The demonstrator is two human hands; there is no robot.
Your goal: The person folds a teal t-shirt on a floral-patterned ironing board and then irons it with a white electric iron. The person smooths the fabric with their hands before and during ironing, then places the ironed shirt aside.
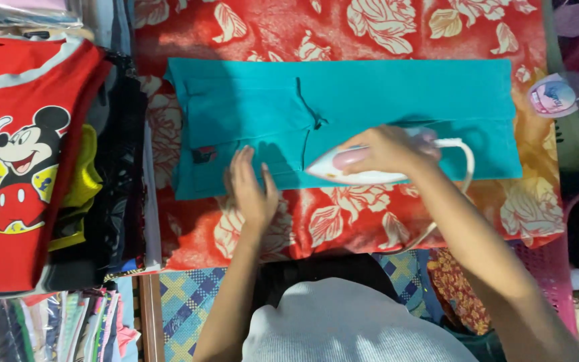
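Observation:
A teal folded garment (370, 100) lies flat on a red cloth with cream flowers (343, 221). My right hand (387, 149) grips the handle of a white and pink clothes iron (353, 171), whose tip points left on the garment's near edge. The iron's white cord (467, 164) loops off to the right. My left hand (250, 189) rests flat, fingers spread, on the garment's near left edge, just left of the iron's tip.
A stack of folded clothes, topped by a red cartoon-print shirt (21, 167), stands at the left. A round pink and white object (552, 96) sits at the right edge. A pink plastic basket (557, 268) is at the lower right. Checked fabric (189, 302) lies below the cloth.

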